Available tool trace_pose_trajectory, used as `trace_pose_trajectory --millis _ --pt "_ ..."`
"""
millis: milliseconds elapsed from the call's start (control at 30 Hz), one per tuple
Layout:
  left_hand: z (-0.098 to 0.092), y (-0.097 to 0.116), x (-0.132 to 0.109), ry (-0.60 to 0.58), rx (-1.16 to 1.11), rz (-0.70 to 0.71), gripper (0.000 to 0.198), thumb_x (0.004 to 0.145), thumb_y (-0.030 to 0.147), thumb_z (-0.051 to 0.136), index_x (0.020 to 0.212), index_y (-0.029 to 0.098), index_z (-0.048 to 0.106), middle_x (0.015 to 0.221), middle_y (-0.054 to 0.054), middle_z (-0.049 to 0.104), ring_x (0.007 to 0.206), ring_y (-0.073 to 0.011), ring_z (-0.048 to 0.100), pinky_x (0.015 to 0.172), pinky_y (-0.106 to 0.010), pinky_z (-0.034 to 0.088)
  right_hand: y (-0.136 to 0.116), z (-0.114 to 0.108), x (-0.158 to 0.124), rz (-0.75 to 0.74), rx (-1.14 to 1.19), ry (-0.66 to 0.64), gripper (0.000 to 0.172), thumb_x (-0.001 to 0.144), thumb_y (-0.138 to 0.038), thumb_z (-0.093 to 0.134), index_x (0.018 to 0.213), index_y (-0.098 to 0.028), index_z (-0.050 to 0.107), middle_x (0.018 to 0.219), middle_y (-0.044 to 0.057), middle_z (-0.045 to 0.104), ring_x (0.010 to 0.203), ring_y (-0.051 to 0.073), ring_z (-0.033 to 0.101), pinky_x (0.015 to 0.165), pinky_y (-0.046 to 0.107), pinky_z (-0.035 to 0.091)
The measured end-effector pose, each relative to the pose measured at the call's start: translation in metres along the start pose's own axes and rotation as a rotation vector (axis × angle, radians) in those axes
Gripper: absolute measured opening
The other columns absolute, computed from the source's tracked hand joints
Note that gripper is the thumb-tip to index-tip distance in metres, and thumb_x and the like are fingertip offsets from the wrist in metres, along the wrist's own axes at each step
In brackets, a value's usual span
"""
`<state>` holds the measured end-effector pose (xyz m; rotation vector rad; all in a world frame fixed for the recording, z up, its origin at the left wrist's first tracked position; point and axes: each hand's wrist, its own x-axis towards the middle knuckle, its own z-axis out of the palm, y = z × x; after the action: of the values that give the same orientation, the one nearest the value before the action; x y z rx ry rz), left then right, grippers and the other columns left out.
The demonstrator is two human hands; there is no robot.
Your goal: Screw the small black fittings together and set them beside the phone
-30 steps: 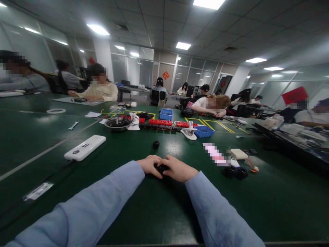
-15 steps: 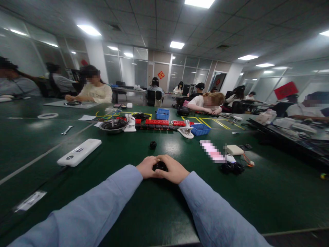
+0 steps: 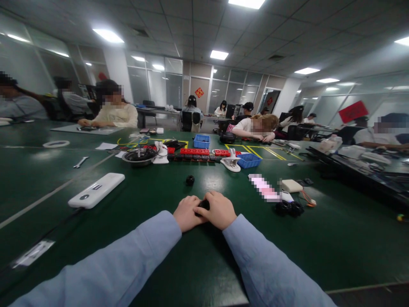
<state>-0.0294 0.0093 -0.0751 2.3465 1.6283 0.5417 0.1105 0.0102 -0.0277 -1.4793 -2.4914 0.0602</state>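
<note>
Both hands meet low over the green table (image 3: 198, 264). My left hand (image 3: 188, 213) and my right hand (image 3: 220, 209) are wrapped round a dark round object (image 3: 204, 205), and only a small part of it shows between the fingers. Just beyond the hands a small black wheel-like piece (image 3: 190, 180) lies by itself. More black wheel-like pieces (image 3: 289, 208) sit to the right, near a cream-coloured box (image 3: 291, 186).
A white power strip (image 3: 96, 190) and a wrench (image 3: 81, 162) lie at left. Farther back are a metal bowl (image 3: 139, 158), red blocks (image 3: 194, 152), a white clamp (image 3: 231, 162) and blue bins (image 3: 248, 160). Several people sit at tables beyond.
My left hand has shifted slightly right and turned, and my right hand has closed further over the dark object. Less of that object shows now.
</note>
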Motion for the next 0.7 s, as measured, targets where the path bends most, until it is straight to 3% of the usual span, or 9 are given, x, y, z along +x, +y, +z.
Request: trace_pose_trajectory --millis 267,500,700 --pt "-0.006 0.004 -0.001 0.017 -0.027 0.008 0.026 0.066 0.041 0.067 0.077 0.019 0.059 0.090 -0.004 0.060 0.087 -0.0224 0.054 0.081 -0.034 0.038 -0.001 -0.001 -0.001 0.049 -0.088 -0.046 0.041 0.082 -0.054 0.045 0.086 -0.015 0.058 0.083 0.010 0.065 0.076 0.024 0.062 0.061 0.030 0.042" --pt "-0.009 -0.002 0.003 -0.012 -0.070 0.132 0.029 0.063 0.043 0.070 0.061 0.018 0.056 0.074 -0.001 0.059 0.077 -0.0183 0.054 0.073 -0.029 0.039 0.003 -0.004 0.003 -0.045 -0.077 -0.116 0.033 0.081 -0.046 0.049 0.085 -0.016 0.061 0.085 0.009 0.067 0.077 0.021 0.063 0.063 0.027 0.041" --pt "-0.007 -0.007 0.006 -0.004 -0.102 0.172 0.030 0.062 0.044 0.070 0.061 0.018 0.057 0.070 0.000 0.058 0.076 -0.0192 0.054 0.073 -0.029 0.038 0.004 -0.008 0.004 -0.118 -0.079 -0.144 0.031 0.082 -0.043 0.050 0.089 -0.015 0.061 0.086 0.009 0.067 0.078 0.021 0.063 0.063 0.027 0.041"
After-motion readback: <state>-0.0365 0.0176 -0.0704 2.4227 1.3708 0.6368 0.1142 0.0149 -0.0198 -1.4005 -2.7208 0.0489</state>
